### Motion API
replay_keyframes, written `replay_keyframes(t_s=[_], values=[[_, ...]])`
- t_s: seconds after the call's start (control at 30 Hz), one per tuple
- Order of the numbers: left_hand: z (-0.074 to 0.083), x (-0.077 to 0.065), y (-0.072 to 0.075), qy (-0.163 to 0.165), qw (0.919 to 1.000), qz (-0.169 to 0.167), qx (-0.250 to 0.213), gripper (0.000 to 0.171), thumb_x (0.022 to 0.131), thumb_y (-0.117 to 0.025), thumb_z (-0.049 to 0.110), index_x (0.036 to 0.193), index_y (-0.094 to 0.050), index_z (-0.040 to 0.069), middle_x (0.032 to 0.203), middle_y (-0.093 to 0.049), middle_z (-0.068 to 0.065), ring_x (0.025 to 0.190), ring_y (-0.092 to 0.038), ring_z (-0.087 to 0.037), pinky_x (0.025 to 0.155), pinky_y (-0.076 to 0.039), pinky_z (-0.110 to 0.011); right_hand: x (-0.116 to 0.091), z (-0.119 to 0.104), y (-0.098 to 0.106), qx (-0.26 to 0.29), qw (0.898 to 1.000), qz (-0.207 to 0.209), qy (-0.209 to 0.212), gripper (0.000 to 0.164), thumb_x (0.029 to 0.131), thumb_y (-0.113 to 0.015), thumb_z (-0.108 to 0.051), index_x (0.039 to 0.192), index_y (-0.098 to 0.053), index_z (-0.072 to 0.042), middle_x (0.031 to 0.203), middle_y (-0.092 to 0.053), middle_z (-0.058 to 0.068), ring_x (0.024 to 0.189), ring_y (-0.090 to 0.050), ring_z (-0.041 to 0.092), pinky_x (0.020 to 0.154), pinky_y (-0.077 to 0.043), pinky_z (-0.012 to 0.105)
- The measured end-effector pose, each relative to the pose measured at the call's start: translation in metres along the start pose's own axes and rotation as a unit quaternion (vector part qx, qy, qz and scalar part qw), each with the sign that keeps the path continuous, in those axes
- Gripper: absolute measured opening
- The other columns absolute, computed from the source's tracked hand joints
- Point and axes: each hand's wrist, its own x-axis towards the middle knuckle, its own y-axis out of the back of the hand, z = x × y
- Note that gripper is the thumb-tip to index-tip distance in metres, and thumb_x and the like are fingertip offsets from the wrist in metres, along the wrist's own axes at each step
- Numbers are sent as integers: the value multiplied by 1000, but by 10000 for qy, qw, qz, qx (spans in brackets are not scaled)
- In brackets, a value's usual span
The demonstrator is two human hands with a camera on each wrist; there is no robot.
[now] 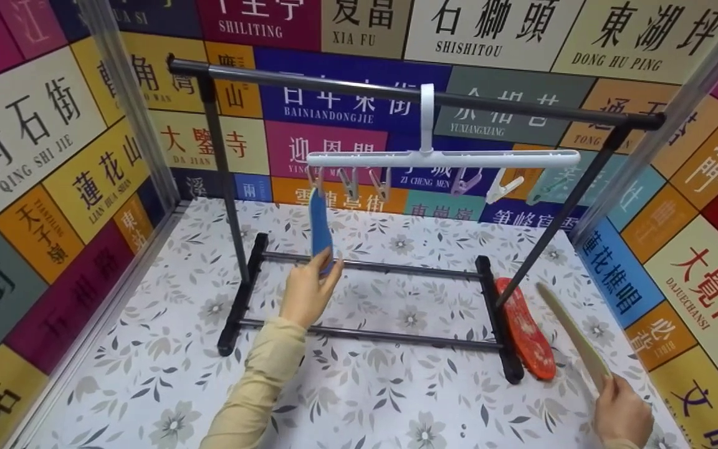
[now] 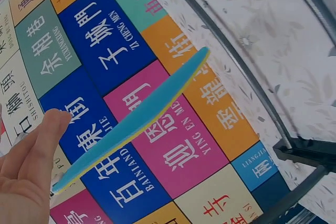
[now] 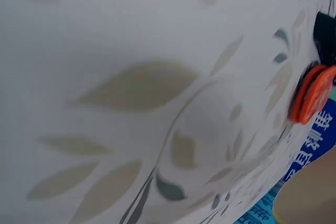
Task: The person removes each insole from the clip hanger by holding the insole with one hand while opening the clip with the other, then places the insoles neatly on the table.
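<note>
A blue insole (image 1: 320, 224) with a yellow edge hangs from the leftmost clip of a white hanger (image 1: 384, 159). Close before it, my left hand (image 1: 309, 290) overlaps its lower part in the head view, thumb and fingers spread apart. In the left wrist view the blue insole (image 2: 139, 119) shows its lower tip untouched, while the upper end lies beside the fingers. At the right, my right hand (image 1: 624, 411) pinches one end of a tan insole (image 1: 577, 330) with a yellow-green edge. Its broad surface (image 3: 310, 192) fills the lower right corner of the right wrist view.
The hanger hooks over the top bar (image 1: 346, 90) of a black rack standing on a flowered tabletop (image 1: 166, 399). Several other clips (image 1: 468, 181) dangle from the hanger. An orange insole (image 1: 524, 330) lies by the rack's right foot (image 1: 502, 337). Patterned walls (image 1: 53, 143) enclose the table.
</note>
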Motion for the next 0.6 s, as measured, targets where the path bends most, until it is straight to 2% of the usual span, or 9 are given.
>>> replay_keyframes(t_s=[0.13, 0.23, 0.37, 0.6], values=[[-2, -7, 1, 34, 10000, 14, 78, 51, 100, -58, 33, 132, -57, -7, 121, -67, -22, 97, -73, -33, 84, -58, -41, 9, 11, 3, -146, 9988, -395, -263, 33, 103, -47, -20, 111, -61, 9, 101, -64, 37, 91, -58, 60, 73, -42, 62], [-3, -12, -1, 109, 9999, -41, 34, 51, 100, -57, 34, 133, -57, -6, 122, -66, -23, 96, -73, -35, 83, -58, -40, 17, 14, 2, -322, 9940, -952, -437, 34, 103, -47, -21, 112, -62, 8, 104, -63, 36, 91, -58, 58, 70, -43, 59], [-5, -18, -5, 192, 9997, -157, -73, 49, 101, -57, 31, 133, -57, -6, 123, -65, -24, 97, -72, -37, 83, -58, -39, 23, 14, -4, -603, 9845, -1571, -492, 34, 100, -50, -20, 114, -63, 8, 108, -61, 38, 87, -59, 56, 64, -45, 57], [-7, -22, -7, 243, 9993, -218, -165, 49, 101, -57, 30, 134, -56, -6, 125, -64, -24, 98, -71, -40, 83, -58, -39, 31, 3, -25, -916, 9712, -2165, -398, 33, 98, -55, -19, 117, -66, 6, 107, -65, 34, 83, -64, 47, 63, -48, 52]])
